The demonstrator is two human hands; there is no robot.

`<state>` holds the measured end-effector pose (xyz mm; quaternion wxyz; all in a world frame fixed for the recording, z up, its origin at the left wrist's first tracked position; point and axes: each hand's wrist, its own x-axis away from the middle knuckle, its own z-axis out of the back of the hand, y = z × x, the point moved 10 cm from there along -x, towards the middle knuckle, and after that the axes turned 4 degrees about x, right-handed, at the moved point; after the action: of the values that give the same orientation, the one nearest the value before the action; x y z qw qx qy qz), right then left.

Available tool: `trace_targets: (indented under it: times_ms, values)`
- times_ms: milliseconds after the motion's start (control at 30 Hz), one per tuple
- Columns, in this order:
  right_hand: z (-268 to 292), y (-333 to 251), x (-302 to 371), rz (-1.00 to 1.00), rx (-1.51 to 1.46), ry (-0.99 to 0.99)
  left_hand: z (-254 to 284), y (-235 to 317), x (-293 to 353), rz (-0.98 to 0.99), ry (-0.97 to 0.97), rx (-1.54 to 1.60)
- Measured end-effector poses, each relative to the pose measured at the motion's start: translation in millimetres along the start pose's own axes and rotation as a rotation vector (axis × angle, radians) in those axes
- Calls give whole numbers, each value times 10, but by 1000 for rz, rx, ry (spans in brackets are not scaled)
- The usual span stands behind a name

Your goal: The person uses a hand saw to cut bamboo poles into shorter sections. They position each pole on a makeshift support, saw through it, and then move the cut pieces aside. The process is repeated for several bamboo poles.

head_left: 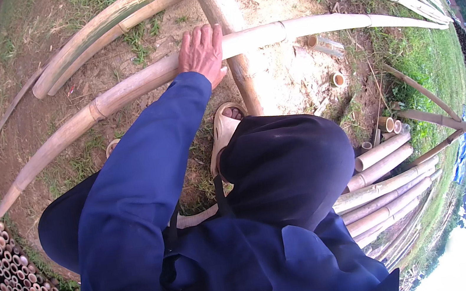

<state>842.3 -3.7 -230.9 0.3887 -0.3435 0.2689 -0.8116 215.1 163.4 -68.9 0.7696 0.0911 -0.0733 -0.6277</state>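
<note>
1. Have L hand [201, 57] about half open, clasped over pole [253, 36], fingers bent across far side, thumb on near side; can't tell how tight.
2. Can't see R hand, so can't tell its state.
3. Note pole lying across log [221, 10], crossing just R of L hand, w/ both ends reaching well past.
4. Could roll or slide, round on round, esp. if gripped loosely or pushed off-line.
5. Could tip w/ too much weight far from log.
6. Could hit sandal [222, 138], right beside log, if dropped.
7. Could trip on offcut [328, 47], loose R of log.
</note>
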Motion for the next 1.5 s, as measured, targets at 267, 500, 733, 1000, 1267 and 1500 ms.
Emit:
trace_targets:
  times_ms: [267,500,733,1000,1267,1500]
  values:
    - [531,-1447,451,36,-369,154,-205,-464,-98,69,-204,31]
    - [1524,-2357,1007,359,-324,295,67,-857,316,76,-248,21]
    - [1768,-3815,1904,748,-185,86,32,-2172,1406,146,-192,21]
    - [632,-4317,2631,635,-402,-507,198,-2588,1563,285,-225,-117]
    - [-38,-4267,3080,596,-373,-830,224,-2547,1613,340,-265,-158]
    - [-339,-4312,3156,788,-364,-825,702,-1765,1569,54,69,-147]
